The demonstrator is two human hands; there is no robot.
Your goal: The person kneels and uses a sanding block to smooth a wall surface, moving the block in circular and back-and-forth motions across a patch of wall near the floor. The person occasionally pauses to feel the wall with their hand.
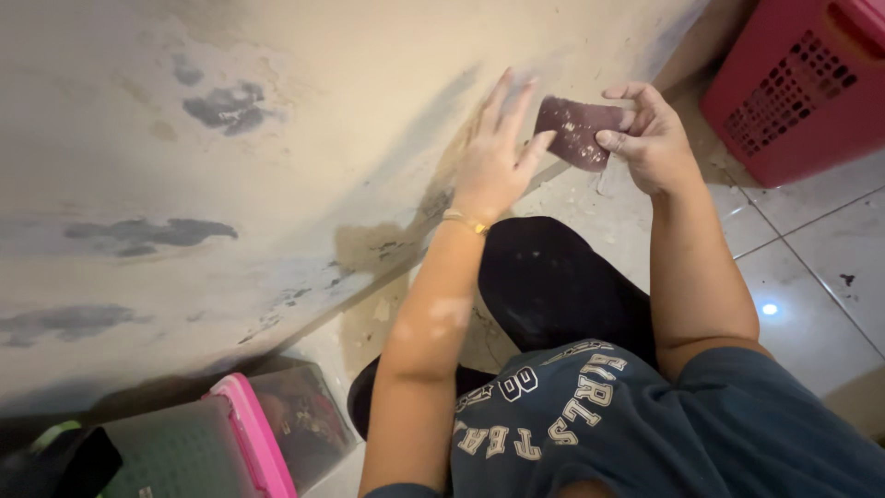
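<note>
From the head view, much is cut off: the pink basket [802, 83] runs out of the upper right corner, and the bins [221, 443] at the lower left are sliced by the bottom edge, their contents too dim to make out. The person's trunk fills the lower middle, so only the forearms, a dark shirt and a dark trouser knee show.

The sandpaper [576, 129] sits in the upper middle of the frame, just right of centre, in front of the foot of the wall [277, 166]. It is a small dark reddish-brown sheet, bent a little, speckled with pale dust. Its right edge is hidden under the fingers that grip it.

The right hand [650, 138] pinches that right edge between thumb and fingers. The left hand [498, 157] is spread flat, fingers straight and grasping nothing, its fingertips touching the sheet's left edge; a thin bracelet [466, 221] rings the wrist.

The wall is stained with grey patches, and the tiled floor [811, 277] at right is dusty.
</note>
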